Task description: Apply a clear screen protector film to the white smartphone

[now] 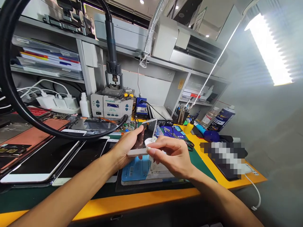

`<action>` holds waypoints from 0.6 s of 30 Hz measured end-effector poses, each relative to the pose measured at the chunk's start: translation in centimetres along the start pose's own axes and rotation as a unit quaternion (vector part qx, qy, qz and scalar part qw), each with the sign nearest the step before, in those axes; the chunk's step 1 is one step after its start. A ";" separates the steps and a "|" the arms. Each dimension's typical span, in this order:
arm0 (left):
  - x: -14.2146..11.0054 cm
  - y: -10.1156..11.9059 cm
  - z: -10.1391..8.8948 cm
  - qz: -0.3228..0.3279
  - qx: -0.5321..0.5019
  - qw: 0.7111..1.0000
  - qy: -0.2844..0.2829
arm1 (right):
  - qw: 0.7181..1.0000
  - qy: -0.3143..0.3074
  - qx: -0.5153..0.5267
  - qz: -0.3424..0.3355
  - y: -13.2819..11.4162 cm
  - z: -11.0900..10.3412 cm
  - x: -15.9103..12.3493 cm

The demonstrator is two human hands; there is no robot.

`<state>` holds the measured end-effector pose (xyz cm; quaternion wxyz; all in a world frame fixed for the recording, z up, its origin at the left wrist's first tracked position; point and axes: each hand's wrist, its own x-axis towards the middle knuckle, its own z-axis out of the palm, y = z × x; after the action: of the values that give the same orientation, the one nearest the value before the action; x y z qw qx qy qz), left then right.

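A small white curled piece (149,142), perhaps tissue, is pinched by the right hand (174,154) at the near right corner of a white-edged, black-glass phone (149,128). The phone is gripped by the left hand (124,145), its long axis running away, above a flat blue packet (135,170).

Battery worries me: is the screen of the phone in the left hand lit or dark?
Dark: the phone in the left hand shows a black, reflective screen, no lit image. Powered or not, I cannot tell.
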<state>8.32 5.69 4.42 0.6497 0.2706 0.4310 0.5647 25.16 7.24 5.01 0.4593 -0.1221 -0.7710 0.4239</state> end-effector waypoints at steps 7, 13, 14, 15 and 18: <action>-1.1 0.0 0.6 -0.042 0.062 0.997 -0.019 | 0.994 0.109 0.009 0.027 0.7 -1.3 1.2; -1.7 -0.2 0.8 -0.093 0.091 0.988 -0.082 | 0.975 0.213 0.012 0.058 1.6 -4.1 2.7; -1.6 -0.3 0.8 -0.096 0.091 0.987 -0.087 | 0.974 0.218 0.011 0.058 1.7 -4.3 2.8; -1.5 -0.4 0.6 -0.094 0.086 0.988 -0.092 | 0.973 0.222 0.010 0.058 1.7 -4.5 2.8; -1.1 -0.7 0.3 -0.079 0.055 0.989 -0.108 | 0.973 0.225 0.009 0.057 1.7 -4.4 2.8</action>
<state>8.96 4.56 4.24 0.7191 0.3307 0.4088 0.4544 26.88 12.30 6.37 0.5969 -0.2537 -0.6363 0.4177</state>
